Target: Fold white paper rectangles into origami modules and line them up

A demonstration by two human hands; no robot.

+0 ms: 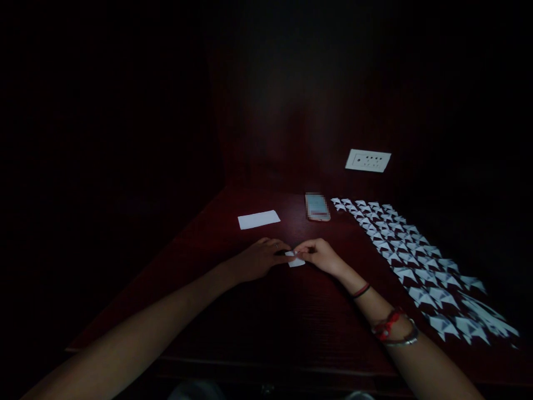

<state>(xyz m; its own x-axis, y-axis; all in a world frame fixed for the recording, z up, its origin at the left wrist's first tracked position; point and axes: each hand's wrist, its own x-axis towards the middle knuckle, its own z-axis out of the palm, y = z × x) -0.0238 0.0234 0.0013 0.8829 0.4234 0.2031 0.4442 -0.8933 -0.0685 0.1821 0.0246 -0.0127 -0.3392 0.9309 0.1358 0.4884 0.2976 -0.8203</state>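
Pinching small white paper [297, 262], left hand [262, 259] and right hand [323, 256] over dark-red table [266, 316], beside shadowed wall [283, 128]

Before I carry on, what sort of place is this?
Probably a desk space in a dim room, home or office unclear: red table, wall socket and a phone show it.

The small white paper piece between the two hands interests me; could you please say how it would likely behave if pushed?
The small white paper piece is probably light, looking small beside the left hand and right hand. It would likely slide rather than roll, as its visible part looks flat. It looks thin, so it may crease easily.
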